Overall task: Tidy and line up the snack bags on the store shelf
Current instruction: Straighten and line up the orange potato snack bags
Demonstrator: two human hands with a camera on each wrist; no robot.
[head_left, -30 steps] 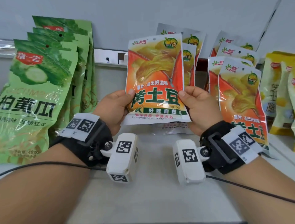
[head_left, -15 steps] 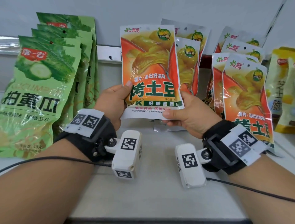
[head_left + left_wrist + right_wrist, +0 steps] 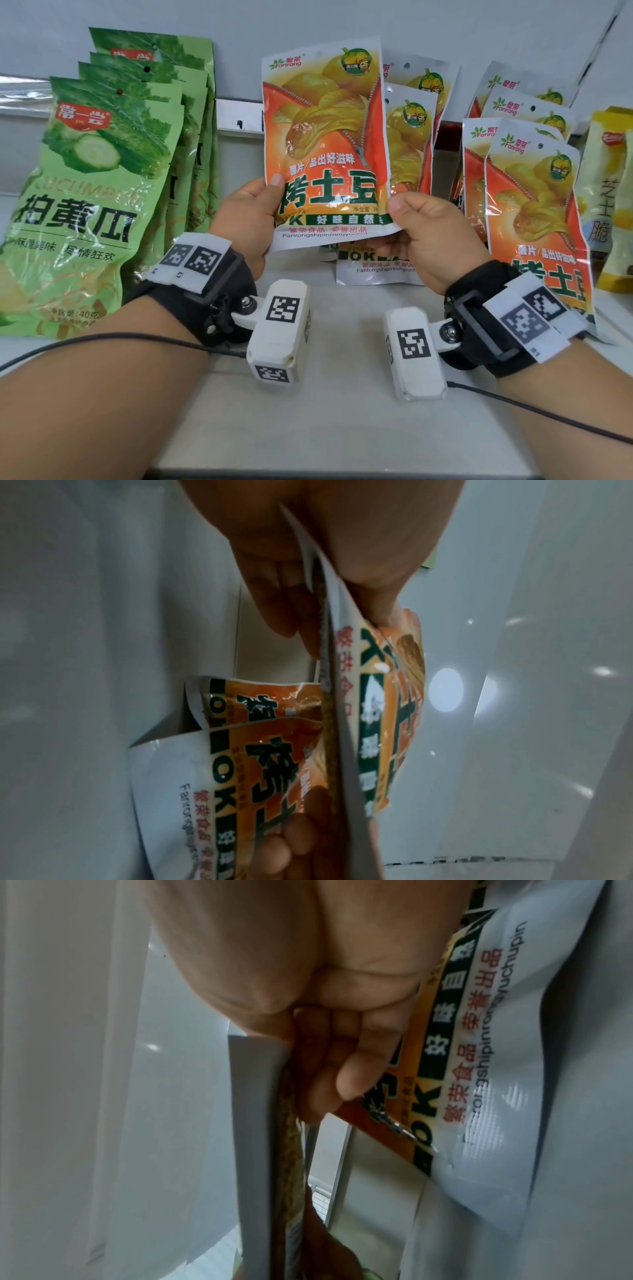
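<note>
An orange potato-chip bag (image 3: 325,144) is held upright above the shelf (image 3: 342,394), in front of two more orange bags (image 3: 411,137) leaning at the back. My left hand (image 3: 255,209) pinches its lower left edge, thumb on the front. My right hand (image 3: 414,226) pinches its lower right corner. In the left wrist view the held bag (image 3: 377,723) is seen edge-on, with the orange bags (image 3: 246,750) behind it. In the right wrist view my fingers (image 3: 342,1069) curl behind the bag's white bottom edge (image 3: 253,1123).
A row of green cucumber snack bags (image 3: 85,192) leans at the left. Another row of orange bags (image 3: 534,212) stands at the right, with yellow bags (image 3: 609,192) beyond. One orange bag (image 3: 373,270) lies under my hands. The shelf's front edge runs along the bottom.
The held bag has shifted slightly left and higher. My right hand slid from the bag's right side under its bottom edge, then came to pinch the lower right corner.
</note>
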